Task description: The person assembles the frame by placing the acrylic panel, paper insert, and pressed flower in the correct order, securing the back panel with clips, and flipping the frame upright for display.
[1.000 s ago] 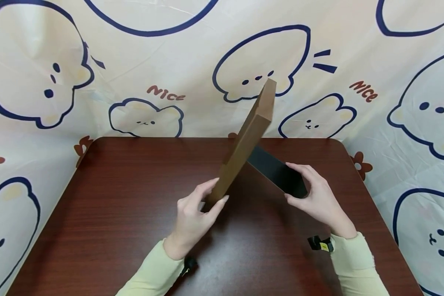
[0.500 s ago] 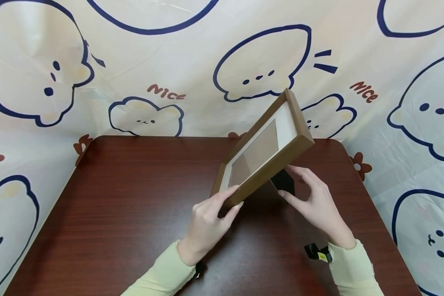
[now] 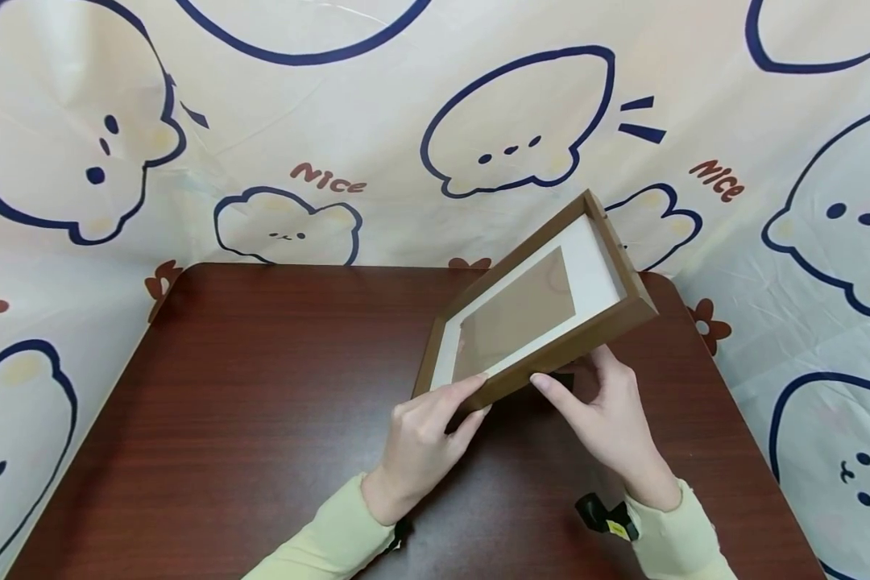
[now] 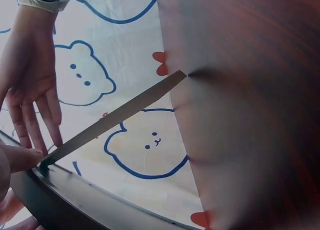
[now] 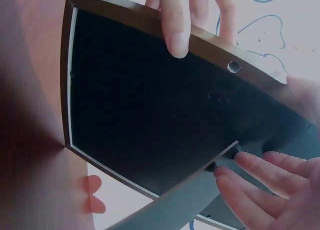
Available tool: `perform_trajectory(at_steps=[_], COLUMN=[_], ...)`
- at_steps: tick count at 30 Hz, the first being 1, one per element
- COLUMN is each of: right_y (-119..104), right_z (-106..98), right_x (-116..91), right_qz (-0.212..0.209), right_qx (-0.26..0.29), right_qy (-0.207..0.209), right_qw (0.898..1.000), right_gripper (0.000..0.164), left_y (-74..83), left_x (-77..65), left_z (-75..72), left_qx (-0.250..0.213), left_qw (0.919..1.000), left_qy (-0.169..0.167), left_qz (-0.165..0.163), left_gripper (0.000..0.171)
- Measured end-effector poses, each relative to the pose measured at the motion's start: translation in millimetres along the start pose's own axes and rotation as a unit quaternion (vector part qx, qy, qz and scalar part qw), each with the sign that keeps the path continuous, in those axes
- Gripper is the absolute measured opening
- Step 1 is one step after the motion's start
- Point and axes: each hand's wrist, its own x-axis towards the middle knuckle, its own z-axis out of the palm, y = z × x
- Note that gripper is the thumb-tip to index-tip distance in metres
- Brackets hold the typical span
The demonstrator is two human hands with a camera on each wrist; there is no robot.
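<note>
A brown picture frame with a white mat is tilted above the table, one corner low near the tabletop. My left hand grips its near side rail, thumb and fingers on opposite faces. The black backing shows in the right wrist view, with the easel stand swung out from it. My right hand has its thumb at the frame's near rail. Its fingers reach behind, nearly straight, with the tips at the stand's hinged end. In the head view the frame hides most of the stand and these fingers.
The dark reddish-brown table spreads around the hands. Its far edge meets a pale curtain with cartoon animals, which also rises on both sides. A black wrist camera hangs by the right sleeve.
The left hand has turned the frame from nearly edge-on to show its front, shifting right. The right hand has let the stand's end go from its pinch, its thumb now at the frame's rail.
</note>
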Motion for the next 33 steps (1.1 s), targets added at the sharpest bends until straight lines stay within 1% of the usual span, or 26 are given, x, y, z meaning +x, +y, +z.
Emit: perform_trajectory(at_steps=[5,9,13,15,17,19,22,23,24,25,26,27,28,29,30,31,32,33], right_y=[-3.5,-7.3,-11.1,-12.2,-12.2,-10.5,-3.2,-0.4,2.8,6.3,9.4,12.5,15.5,19.2,23.0,26.7,30.5,34.9], right_z=[1.2,4.4,8.2,9.6,10.3,10.7,10.1,9.9,9.6,8.9,7.8,6.4,4.8,3.0,1.1,-0.5,-1.8,-2.5], right_x=[-1.6,-2.5,-2.2,-1.2,0.1,1.4,3.9,5.2,7.2,9.6,12.4,15.3,18.6,21.9,25.5,28.9,32.3,35.8], right_qz=[0.012,0.014,0.015,0.019,0.022,0.026,0.021,0.023,0.026,0.027,0.029,0.033,0.039,0.044,0.044,0.044,0.045,0.045], right_qx=[0.01,0.021,0.061,0.081,0.088,0.084,0.056,0.055,0.066,0.076,0.089,0.109,0.129,0.148,0.16,0.164,0.168,0.164], right_qy=[0.014,0.042,0.075,0.089,0.104,0.121,0.147,0.15,0.153,0.153,0.153,0.152,0.15,0.149,0.148,0.147,0.146,0.142], right_qw=[1.0,0.999,0.995,0.993,0.99,0.989,0.987,0.987,0.986,0.985,0.984,0.982,0.98,0.977,0.975,0.975,0.974,0.975], right_gripper=[0.053,0.057,0.064,0.07,0.072,0.067,0.037,0.031,0.026,0.022,0.021,0.025,0.031,0.037,0.038,0.038,0.038,0.037], left_y=[1.5,3.0,5.6,7.6,10.3,12.7,14.5,13.7,11.6,8.4,3.5,-3.1,-10.5,-18.8,-27.4,-36.4,-44.8,-52.3], left_x=[-0.1,-0.8,-0.9,-0.3,0.0,0.2,1.3,2.3,3.6,5.3,7.1,9.3,11.0,12.7,14.6,16.5,18.0,19.3], left_z=[2.9,5.7,11.0,15.0,19.6,24.0,29.9,31.0,31.7,32.1,31.4,29.6,26.6,22.4,17.6,12.2,6.8,1.4], left_qx=[0.004,0.004,0.001,0.002,0.007,0.01,0.006,0.003,-0.001,-0.006,-0.012,-0.02,-0.025,-0.027,-0.032,-0.039,-0.045,-0.05], left_qw=[1.0,1.0,0.9999,0.9998,0.9995,0.999,0.9973,0.9969,0.9968,0.9972,0.9981,0.9987,0.9984,0.996,0.9903,0.9812,0.9683,0.9529], left_qy=[0.004,0.002,0.003,0.004,-0.002,-0.018,-0.055,-0.064,-0.068,-0.066,-0.058,-0.047,-0.035,-0.028,-0.026,-0.028,-0.039,-0.055], left_qz=[0.001,0.002,0.01,0.019,0.029,0.039,0.047,0.047,0.043,0.035,0.02,-0.002,-0.036,-0.08,-0.133,-0.187,-0.242,-0.294], left_gripper=[0.048,0.048,0.048,0.049,0.05,0.052,0.054,0.053,0.054,0.054,0.055,0.056,0.059,0.063,0.068,0.071,0.072,0.072])
